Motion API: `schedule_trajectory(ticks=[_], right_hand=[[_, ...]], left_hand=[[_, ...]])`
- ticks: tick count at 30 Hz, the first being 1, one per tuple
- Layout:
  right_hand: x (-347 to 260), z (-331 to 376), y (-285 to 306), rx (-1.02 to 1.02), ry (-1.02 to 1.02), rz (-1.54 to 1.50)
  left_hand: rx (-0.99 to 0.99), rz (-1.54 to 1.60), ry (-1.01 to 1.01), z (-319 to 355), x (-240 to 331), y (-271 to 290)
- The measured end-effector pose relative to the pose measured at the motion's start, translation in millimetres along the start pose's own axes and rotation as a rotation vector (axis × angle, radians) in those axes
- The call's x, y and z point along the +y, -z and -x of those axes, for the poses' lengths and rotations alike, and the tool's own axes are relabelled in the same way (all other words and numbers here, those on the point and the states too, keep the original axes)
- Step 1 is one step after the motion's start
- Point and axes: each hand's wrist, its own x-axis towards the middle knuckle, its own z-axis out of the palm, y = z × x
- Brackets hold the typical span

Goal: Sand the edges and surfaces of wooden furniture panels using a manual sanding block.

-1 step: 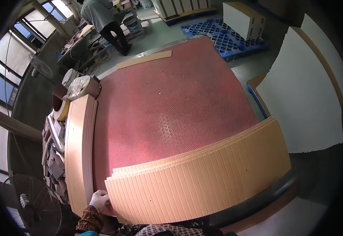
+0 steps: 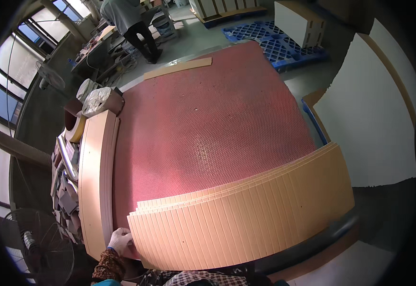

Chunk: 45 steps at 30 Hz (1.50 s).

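My left hand [image 2: 120, 240], in a whitish glove below a brown patterned sleeve, is at the near left corner of a stack of tan grooved boards [image 2: 236, 217]. Its fingers are bent and closed beside the boards' left edge. Whatever they grip is hidden; a pinkish patch shows just under them. Narrow parallel grooves run across most of the top board, while its right end is plain. The stack lies along the near side of a red textured mat [image 2: 208, 119], its layers slightly offset at the far edge. My right hand is out of view.
Plain tan boards [image 2: 96, 181] are stacked along the mat's left side, beside piled scraps [image 2: 67, 202] and a fan [image 2: 38, 245]. A thin strip [image 2: 178, 68] lies at the far edge. White panels [image 2: 365, 109] stand right. Beyond are a blue pallet [image 2: 284, 55] and another person [image 2: 127, 24].
The view has shifted very slightly. My left hand stays at the boards' corner, with no clear movement of the boards.
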Motion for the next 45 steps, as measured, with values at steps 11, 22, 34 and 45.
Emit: schedule_trajectory(ticks=[11, 22, 34, 45], right_hand=[[179, 121, 19, -0.182, -0.187, 0.392], [307, 180, -77, -0.039, -0.36, -0.609], [161, 152, 18, -0.06, 0.005, 0.348], [109, 50, 112, 0.127, -0.046, -0.08]], left_hand=[[-0.088, -0.757, -0.612, -33, -42, 32], [-0.217, -1.225, -0.489, -76, -25, 89], [-0.166, -0.925, -0.273, -57, -14, 60], [0.1, 0.051, -0.098, -34, -44, 22]])
